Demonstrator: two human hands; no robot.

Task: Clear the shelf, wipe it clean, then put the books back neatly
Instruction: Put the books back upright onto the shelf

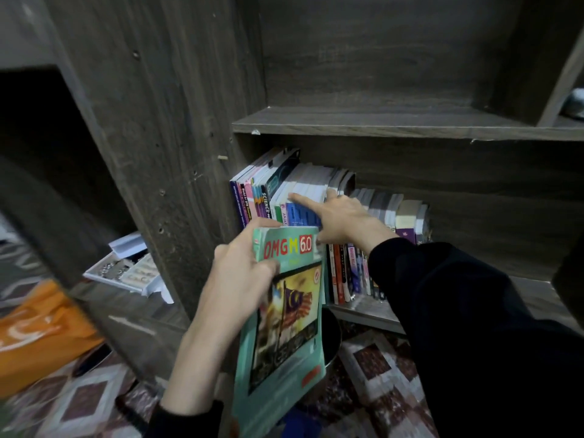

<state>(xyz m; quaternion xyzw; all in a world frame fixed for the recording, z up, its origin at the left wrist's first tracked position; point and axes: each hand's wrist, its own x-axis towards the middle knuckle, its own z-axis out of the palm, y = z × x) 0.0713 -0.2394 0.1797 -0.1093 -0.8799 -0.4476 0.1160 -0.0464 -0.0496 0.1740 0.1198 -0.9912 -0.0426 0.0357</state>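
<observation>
The left hand (240, 279) is gripping the teal OMGM 6.0 workbook (284, 327) at six o'clock. The right hand (344, 219), forefinger outstretched, is touching the shelved books (407, 216) at twelve, hold unclear. Tugging one free is probably risking toppling its leaning neighbours.

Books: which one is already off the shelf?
The teal OMGM 6.0 workbook, gripped in the left hand; the rest stand in the shelf row the right hand touches.

An orange bag (41, 327) lies on the patterned carpet (379, 368)
</observation>
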